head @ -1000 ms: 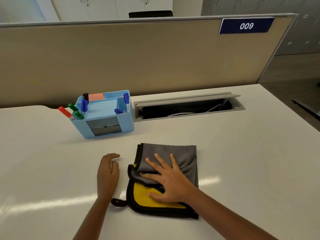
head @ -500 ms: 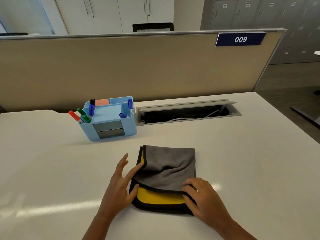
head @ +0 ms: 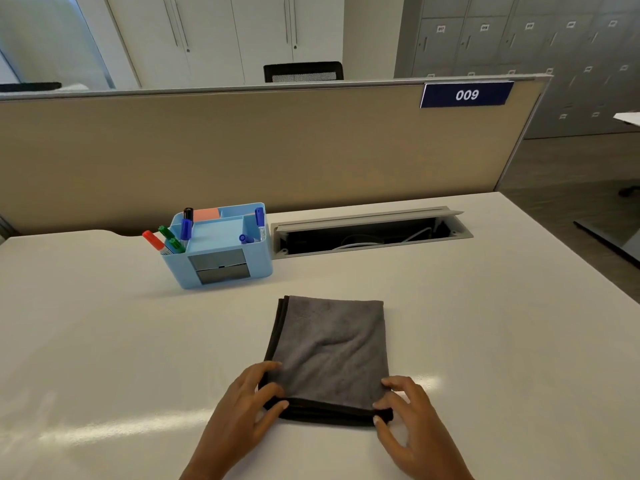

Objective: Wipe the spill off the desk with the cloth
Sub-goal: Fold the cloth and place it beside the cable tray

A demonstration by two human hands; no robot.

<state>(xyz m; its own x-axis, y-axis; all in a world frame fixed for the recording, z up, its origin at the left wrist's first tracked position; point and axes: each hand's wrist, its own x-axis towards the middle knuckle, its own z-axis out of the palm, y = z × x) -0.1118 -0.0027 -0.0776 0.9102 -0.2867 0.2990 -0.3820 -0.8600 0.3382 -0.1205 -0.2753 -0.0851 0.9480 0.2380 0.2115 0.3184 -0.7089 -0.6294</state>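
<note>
Nearest the camera: left hand (head: 246, 407) at the near-left corner of the cloth (head: 330, 355), thumb on top, fingers curled against the folded edge, pinching it. Right hand (head: 408, 415) at the near-right corner, fingertips (head: 381, 405) pressed on the black hem, likewise gripping the fabric. Cloth itself: grey, folded to a neat rectangle, black-trimmed, lying flat on the white bench (head: 104, 341), near the middle. No spill discernible on the surface. Further back and to the left, apart from the cloth: a light-blue organiser (head: 221, 251) holding markers (head: 166, 237) in red, green, blue and black. Just beside it to the right: an open cable tray (head: 367, 232) sunk into the bench. Behind: a beige partition (head: 242, 150) with a blue sign (head: 465, 95) reading 009.
</note>
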